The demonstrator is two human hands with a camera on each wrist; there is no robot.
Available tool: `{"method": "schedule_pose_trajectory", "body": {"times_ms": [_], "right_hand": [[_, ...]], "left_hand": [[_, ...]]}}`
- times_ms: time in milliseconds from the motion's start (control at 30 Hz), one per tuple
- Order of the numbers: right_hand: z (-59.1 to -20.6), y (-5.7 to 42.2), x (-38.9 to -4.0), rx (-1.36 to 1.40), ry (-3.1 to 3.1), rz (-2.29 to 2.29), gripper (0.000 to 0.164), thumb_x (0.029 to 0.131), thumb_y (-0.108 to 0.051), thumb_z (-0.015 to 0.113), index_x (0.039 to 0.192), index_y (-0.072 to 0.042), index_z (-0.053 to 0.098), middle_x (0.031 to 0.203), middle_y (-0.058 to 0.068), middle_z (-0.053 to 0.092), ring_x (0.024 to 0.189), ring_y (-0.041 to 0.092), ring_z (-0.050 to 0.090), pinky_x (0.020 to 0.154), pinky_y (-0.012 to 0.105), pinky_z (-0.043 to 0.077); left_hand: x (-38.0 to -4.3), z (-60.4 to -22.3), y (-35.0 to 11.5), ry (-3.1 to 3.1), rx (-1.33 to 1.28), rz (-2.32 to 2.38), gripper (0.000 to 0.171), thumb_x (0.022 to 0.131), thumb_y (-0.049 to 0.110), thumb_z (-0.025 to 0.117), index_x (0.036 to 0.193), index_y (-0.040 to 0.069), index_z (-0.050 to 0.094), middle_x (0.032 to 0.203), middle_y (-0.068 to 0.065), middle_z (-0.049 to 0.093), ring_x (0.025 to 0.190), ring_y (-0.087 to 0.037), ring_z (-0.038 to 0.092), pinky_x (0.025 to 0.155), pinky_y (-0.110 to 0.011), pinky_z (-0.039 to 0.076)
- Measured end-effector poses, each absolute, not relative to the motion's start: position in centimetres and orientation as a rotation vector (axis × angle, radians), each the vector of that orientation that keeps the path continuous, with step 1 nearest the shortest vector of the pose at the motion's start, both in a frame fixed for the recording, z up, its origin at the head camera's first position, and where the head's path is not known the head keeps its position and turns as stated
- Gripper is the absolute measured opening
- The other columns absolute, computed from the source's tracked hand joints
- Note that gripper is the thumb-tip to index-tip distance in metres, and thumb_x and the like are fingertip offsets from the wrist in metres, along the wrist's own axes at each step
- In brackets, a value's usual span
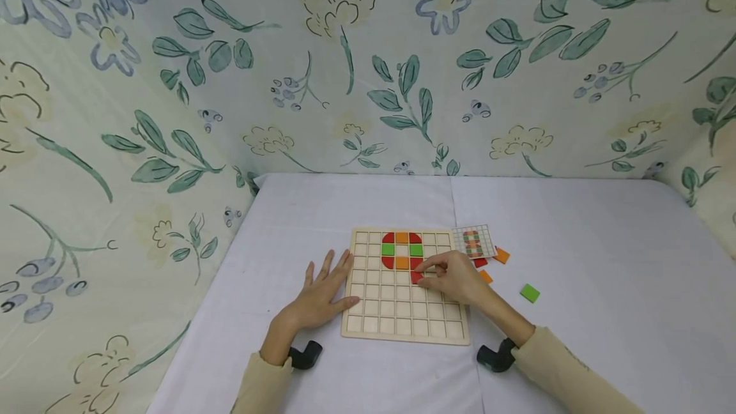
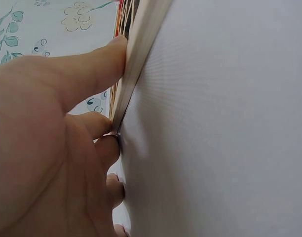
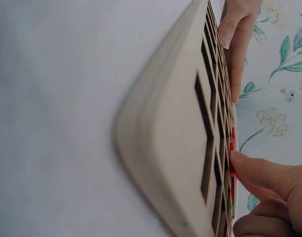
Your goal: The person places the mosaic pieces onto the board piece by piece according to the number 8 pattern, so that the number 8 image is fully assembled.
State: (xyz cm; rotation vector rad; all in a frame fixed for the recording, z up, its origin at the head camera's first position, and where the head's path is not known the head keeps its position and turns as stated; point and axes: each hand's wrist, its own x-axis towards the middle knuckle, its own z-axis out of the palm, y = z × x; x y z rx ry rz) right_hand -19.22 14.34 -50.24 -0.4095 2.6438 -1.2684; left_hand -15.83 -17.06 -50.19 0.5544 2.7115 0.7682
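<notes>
A wooden grid board [image 1: 406, 340] lies on the white cloth. In its upper middle, red, orange and green tiles form a ring around a bare cell. My right hand [image 1: 457, 278] pinches a red tile [image 1: 416, 278] between thumb and forefinger, just below the ring's lower right corner. Whether that tile is fully down in its cell I cannot tell. My left hand [image 1: 322, 296] rests spread at the board's left side; in the left wrist view the thumb [image 2: 109, 61] touches the board's edge, the other fingertips on or near the cloth.
A small pattern card [image 1: 475, 241] lies at the board's upper right corner, partly over loose tiles. Orange tiles [image 1: 502, 255] and a green tile [image 1: 529, 293] lie to the right. Black wrist mounts [image 1: 496, 356] sit by both wrists. Floral cloth [image 1: 356, 82] hangs behind the table.
</notes>
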Motion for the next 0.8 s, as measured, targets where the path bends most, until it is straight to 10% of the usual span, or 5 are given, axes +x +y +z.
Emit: {"method": "schedule_pose_trajectory", "body": {"times_ms": [800], "right_hand": [[-49.55, 14.74, -18.93, -0.323, 2.656, -1.242, 0.012, 0.086, -0.021, 0.086, 0.095, -0.014, 0.08, 0.059, -0.004, 0.037, 0.05, 0.01, 0.032, 0.048, 0.021, 0.024]], "left_hand": [[-16.08, -50.51, -17.16, 2.717, 0.568, 0.763, 0.084, 0.103, 0.042, 0.06, 0.166, 0.007, 0.016, 0.176, -0.009, 0.012, 0.162, -0.04, -0.005, 0.124, -0.072, -0.008]]}}
